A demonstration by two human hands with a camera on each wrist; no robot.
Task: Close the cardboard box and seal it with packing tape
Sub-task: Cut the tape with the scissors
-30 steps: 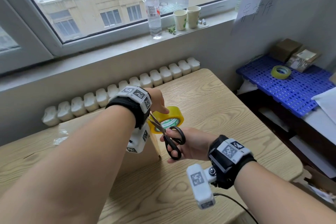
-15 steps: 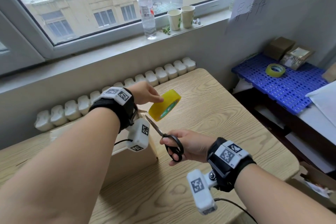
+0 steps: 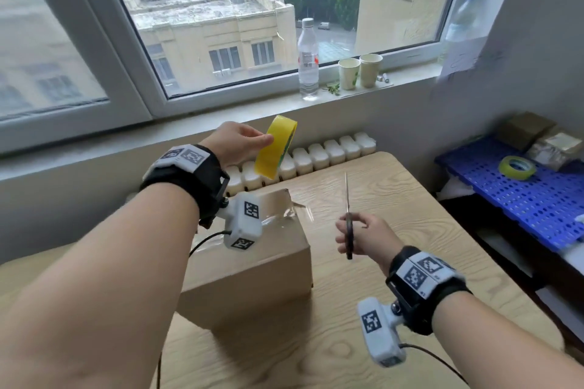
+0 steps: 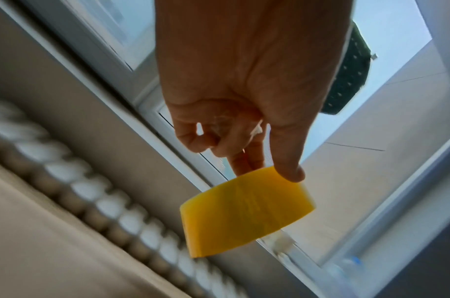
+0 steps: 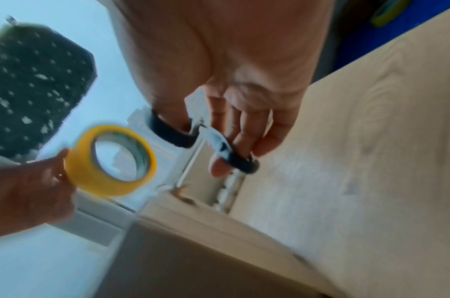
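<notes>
1. The box (image 3: pixel 249 265) sits closed on the table (image 3: pixel 395 199), low and centre in the head view, partly under the left forearm. Clear tape (image 3: pixel 284 215) shines along its top, and a loose end sticks up at the far right corner.

2. The left hand (image 3: pixel 235 142) pinches the yellow roll (image 3: pixel 275 148) between thumb and fingers, raised at about 12 o'clock from the box, well clear of it. I see no strip running from roll to box.

3. The right hand (image 3: pixel 363 238) grips the scissors (image 3: pixel 348 221), fingers through the black loops. It is at 3 o'clock from the box, blades together and pointing away from the person.

4. My judgement: the cut is made and the taping is near its end. The step in hand is parting the tools from the box.

5. The next move probably calls for pressing the loose end flat on the corner. That wants a free hand, so the roll or scissors should go down first. A raised end may peel or snag.

6. The table is pale wood grain. White radiator caps (image 3: pixel 331 151) line its far edge.

7. Beyond is a wide window. On the sill at 1 o'clock stand a bottle (image 3: pixel 308 63) and two cups (image 3: pixel 360 71).

8. At 3 o'clock is a blue perforated shelf (image 3: pixel 521 199) holding a second roll (image 3: pixel 517 167) and some small packages (image 3: pixel 537 139).
</notes>
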